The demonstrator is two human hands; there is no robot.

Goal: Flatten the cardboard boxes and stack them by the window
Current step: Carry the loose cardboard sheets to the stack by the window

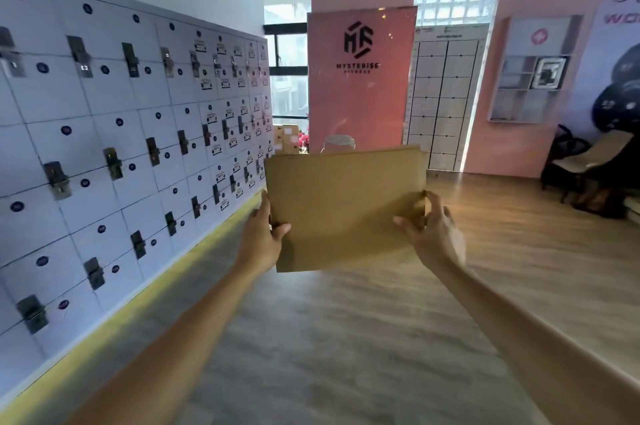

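I hold a flattened brown cardboard box [346, 206] up in front of me, upright and at arm's length. My left hand [263, 234] grips its left edge, thumb on the near face. My right hand [429, 234] grips its right edge, fingers curled round the edge. Far ahead, beside the window [289, 78], stand stacked cardboard boxes [285, 138], partly hidden behind the held cardboard.
A wall of white lockers [121, 147] runs along the left above a yellow skirting. A pink pillar with a logo board [360, 78] stands ahead. Dark chairs [581, 164] sit at the right wall. Wooden floor [381, 338] stretches ahead.
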